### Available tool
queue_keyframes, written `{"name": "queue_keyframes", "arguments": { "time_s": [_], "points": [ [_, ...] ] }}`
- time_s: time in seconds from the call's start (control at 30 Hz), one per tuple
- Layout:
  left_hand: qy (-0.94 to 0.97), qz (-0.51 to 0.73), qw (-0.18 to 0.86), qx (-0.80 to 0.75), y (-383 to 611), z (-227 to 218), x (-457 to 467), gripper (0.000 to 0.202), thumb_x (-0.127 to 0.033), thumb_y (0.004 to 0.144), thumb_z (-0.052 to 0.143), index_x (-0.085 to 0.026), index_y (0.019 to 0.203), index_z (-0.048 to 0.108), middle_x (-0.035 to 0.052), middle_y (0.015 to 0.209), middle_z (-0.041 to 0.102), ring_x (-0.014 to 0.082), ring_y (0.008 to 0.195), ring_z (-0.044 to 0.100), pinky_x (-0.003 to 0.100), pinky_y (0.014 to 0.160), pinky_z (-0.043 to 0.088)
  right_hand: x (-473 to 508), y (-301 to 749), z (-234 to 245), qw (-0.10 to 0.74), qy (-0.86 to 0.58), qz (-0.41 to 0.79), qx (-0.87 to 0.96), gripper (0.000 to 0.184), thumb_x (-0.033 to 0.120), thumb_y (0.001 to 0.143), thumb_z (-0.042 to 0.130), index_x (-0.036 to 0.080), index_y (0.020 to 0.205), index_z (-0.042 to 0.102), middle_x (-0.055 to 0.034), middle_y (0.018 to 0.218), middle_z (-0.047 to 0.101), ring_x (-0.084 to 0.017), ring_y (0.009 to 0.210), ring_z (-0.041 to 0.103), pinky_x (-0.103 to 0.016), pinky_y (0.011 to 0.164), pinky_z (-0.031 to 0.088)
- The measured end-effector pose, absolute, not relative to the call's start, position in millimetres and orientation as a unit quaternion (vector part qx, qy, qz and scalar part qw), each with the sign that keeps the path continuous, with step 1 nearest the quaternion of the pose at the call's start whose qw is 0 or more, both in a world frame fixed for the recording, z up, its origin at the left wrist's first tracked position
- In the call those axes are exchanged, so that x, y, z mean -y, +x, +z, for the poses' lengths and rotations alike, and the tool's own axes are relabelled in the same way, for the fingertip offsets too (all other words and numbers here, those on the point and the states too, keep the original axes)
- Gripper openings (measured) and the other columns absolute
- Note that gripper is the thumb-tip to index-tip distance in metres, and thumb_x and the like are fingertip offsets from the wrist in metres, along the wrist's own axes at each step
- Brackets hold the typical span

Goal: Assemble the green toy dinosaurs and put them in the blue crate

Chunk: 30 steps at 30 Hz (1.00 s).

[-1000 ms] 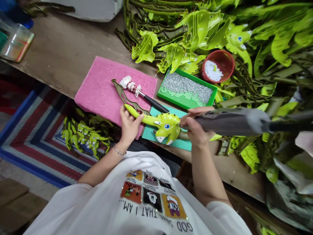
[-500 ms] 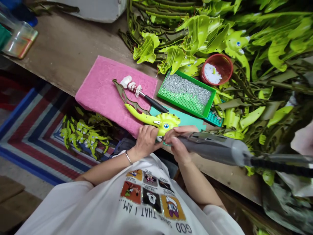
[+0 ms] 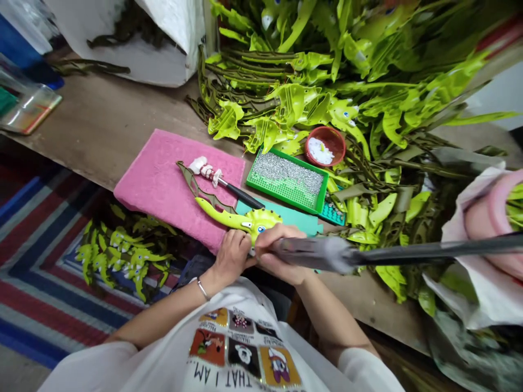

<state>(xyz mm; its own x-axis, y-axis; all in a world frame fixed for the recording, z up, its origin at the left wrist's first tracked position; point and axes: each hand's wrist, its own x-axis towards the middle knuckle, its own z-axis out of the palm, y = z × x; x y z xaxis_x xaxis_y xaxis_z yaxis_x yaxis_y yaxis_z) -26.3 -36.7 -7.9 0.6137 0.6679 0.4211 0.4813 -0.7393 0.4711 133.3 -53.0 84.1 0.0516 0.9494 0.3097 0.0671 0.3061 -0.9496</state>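
Observation:
A lime-green plastic toy with a horned dinosaur head [image 3: 261,220], a blue eye and an olive blade-like strip [image 3: 188,177] lies at the near edge of the bench. My left hand [image 3: 232,253] is closed on the head's lower edge. Wrapped in my right hand [image 3: 281,256] is a grey electric screwdriver [image 3: 318,253], its dark cord running off to the right. The tool's tip meets the toy close to my left fingers, but my hands hide the contact. Behind the toy rests a black-handled hammer [image 3: 245,196] with white wrapping around its head.
A pink towel [image 3: 163,169] and a teal mat [image 3: 298,220] lie under the work. Beyond them stand a green tray [image 3: 261,188] of small metal screws and a red basket [image 3: 337,149] with white pieces. Green toy parts [image 3: 294,103] heap up behind; more toys [image 3: 122,250] sit below left.
The view has shifted, so the bench things appear lower and further left. My right hand has closed further around the screwdriver, nearer the toy, and the tool now points more level across the view.

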Motion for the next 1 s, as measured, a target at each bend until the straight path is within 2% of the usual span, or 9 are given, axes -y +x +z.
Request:
{"name": "queue_keyframes", "arguments": {
  "time_s": [0.1,0.2,0.3,0.37,0.47,0.6,0.77,0.9,1.0],
  "points": [
    [0.901,0.247,0.161,-0.317,-37,6,34,0.038,-0.03,0.085,0.07,-0.017,0.117,0.055,0.0113,0.106,0.061,0.0255,0.094,0.058,0.038,0.078,0.049,26,166,100,0.677,-0.405,0.332,0.518,0.019,0.035,0.075,0.075,0.026,0.089,0.066,0.0049,0.054,0.063,-0.015,0.043,0.058,-0.029,0.043,0.048],
    [0.913,0.22,0.138,-0.315,-43,19,27,0.074,-0.052,0.072,0.082,-0.017,0.13,0.051,0.0183,0.122,0.058,0.032,0.106,0.057,0.046,0.087,0.048,-11,201,97,0.787,-0.443,0.161,0.398,0.019,0.037,0.072,0.074,0.025,0.083,0.064,0.0083,0.046,0.054,-0.013,0.038,0.05,-0.03,0.045,0.046],
    [0.924,0.206,0.128,-0.297,-37,27,14,0.113,-0.074,0.053,0.082,-0.014,0.141,0.045,0.0253,0.136,0.05,0.0427,0.124,0.048,0.062,0.104,0.035,-40,228,76,0.781,-0.523,0.102,0.325,0.027,0.039,0.071,0.071,0.022,0.06,0.052,0.0069,0.045,0.052,-0.011,0.042,0.052,-0.028,0.049,0.048],
    [0.928,0.185,0.12,-0.3,-30,28,5,0.125,-0.076,0.05,0.082,-0.012,0.148,0.038,0.0277,0.142,0.045,0.0468,0.133,0.04,0.069,0.112,0.02,-50,239,61,0.765,-0.556,0.098,0.311,0.032,0.039,0.069,0.071,0.022,0.056,0.047,0.0064,0.045,0.052,-0.011,0.042,0.052,-0.027,0.048,0.047],
    [0.931,0.151,0.116,-0.311,-22,29,-3,0.117,-0.066,0.06,0.081,-0.012,0.152,0.033,0.0258,0.138,0.05,0.0443,0.132,0.043,0.07,0.115,0.009,-55,245,45,0.751,-0.57,0.108,0.314,0.027,0.039,0.066,0.071,0.022,0.063,0.05,0.008,0.045,0.053,-0.011,0.04,0.051,-0.026,0.047,0.046],
    [0.935,0.137,0.119,-0.304,-23,35,-8,0.102,-0.055,0.067,0.078,-0.014,0.151,0.037,0.023,0.132,0.055,0.042,0.127,0.048,0.07,0.115,0.009,-56,247,40,0.757,-0.557,0.118,0.32,0.02,0.031,0.066,0.07,0.022,0.067,0.053,0.0085,0.045,0.052,-0.011,0.04,0.051,-0.026,0.047,0.045],
    [0.933,0.125,0.115,-0.317,-36,41,-17,0.098,-0.047,0.067,0.078,-0.017,0.151,0.038,0.0244,0.137,0.051,0.0431,0.129,0.047,0.071,0.114,0.011,-56,248,41,0.749,-0.562,0.106,0.334,0.012,0.026,0.065,0.069,0.021,0.072,0.059,0.0077,0.045,0.055,-0.011,0.04,0.051,-0.026,0.048,0.045],
    [0.93,0.113,0.139,-0.32,-34,47,-15,0.112,-0.056,0.065,0.08,-0.015,0.155,0.028,0.0275,0.155,0.032,0.0482,0.144,0.028,0.072,0.115,0.008,-56,248,38,0.744,-0.567,0.107,0.336,0.016,0.031,0.066,0.07,0.021,0.073,0.059,0.0081,0.044,0.053,-0.011,0.039,0.051,-0.026,0.047,0.045],
    [0.922,0.094,0.158,-0.341,-16,52,-7,0.124,-0.068,0.061,0.078,-0.012,0.157,0.024,0.029,0.16,0.022,0.0491,0.149,0.018,0.07,0.116,0.006,-59,248,35,0.734,-0.575,0.117,0.341,0.023,0.038,0.066,0.072,0.022,0.072,0.057,0.0082,0.044,0.052,-0.011,0.038,0.051,-0.026,0.046,0.045]
  ]
}}
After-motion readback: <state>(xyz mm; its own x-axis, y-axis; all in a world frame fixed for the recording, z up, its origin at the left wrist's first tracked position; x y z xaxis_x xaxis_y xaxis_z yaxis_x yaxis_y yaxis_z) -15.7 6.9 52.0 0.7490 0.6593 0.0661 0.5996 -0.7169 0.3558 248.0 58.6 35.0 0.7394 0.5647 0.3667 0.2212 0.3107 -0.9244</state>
